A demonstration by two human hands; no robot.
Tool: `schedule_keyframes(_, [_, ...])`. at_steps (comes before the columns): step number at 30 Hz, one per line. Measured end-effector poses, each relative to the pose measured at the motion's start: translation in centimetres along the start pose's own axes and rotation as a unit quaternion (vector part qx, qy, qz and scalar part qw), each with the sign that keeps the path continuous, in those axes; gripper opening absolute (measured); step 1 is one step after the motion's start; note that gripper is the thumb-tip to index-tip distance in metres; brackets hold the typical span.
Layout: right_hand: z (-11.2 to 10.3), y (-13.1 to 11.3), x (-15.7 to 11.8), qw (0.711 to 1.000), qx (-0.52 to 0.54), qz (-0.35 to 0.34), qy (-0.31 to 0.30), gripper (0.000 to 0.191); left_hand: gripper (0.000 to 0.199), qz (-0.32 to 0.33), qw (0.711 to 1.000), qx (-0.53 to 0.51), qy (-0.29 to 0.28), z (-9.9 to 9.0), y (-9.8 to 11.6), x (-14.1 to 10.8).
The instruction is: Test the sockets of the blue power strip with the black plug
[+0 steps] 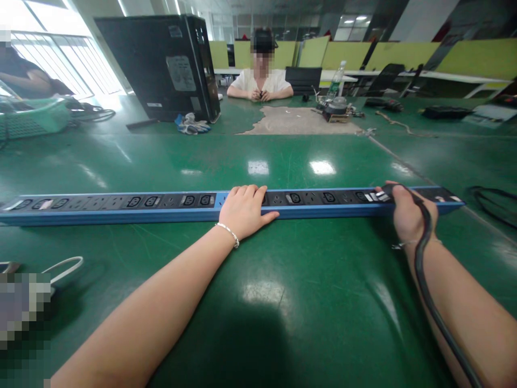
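A long blue power strip (339,210) with a black socket face lies across the green table from left to right. My left hand (243,210) grips it near the middle, fingers over the far edge and thumb along the near side. Close to its right end, my right hand (410,213) is closed on a thick black power cord (424,237). The cord's front end sits between thumb and fingers at the socket face; whether it is in a socket I cannot tell. From there the cord passes back over my right wrist and along the forearm.
A black computer case (161,67) stands at the back left, gloves (193,125) beside it. A green basket (34,118) is far left. Across the table sits a person (260,83). A bottle (336,81) and loose parts lie back right; a coiled cable (495,205) lies right.
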State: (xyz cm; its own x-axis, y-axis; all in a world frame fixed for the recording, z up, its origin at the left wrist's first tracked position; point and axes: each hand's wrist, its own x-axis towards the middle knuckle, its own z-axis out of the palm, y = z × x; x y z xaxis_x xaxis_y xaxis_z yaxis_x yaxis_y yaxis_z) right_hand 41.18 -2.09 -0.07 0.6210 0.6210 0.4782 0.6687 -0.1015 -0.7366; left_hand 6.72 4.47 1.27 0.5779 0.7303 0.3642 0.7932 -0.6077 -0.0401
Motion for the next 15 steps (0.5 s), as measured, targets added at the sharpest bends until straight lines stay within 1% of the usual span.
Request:
schedule_keyframes(3, [-0.6,-0.5,0.1,0.999,0.031,0.02,0.014,0.038,0.068,0.0,1.0,0.001,0.0,0.0,0.0,0.0])
schedule_keyframes(5, [-0.9,-0.5,0.3,0.999,0.024,0.023,0.02,0.037,0.068,0.001,1.0,0.002,0.003,0.0,0.1,0.0])
schedule_keyframes(10, [-1.4,0.5,1.0,0.998,-0.011,0.037,0.045,0.038,0.068,0.002,1.0,0.007,0.007,0.0,0.0,0.0])
schedule_keyframes(15, [-1.8,1.9,1.6,0.996,-0.06,0.018,0.067,0.037,0.068,0.001,1.0,0.003,0.003,0.0,0.0,0.0])
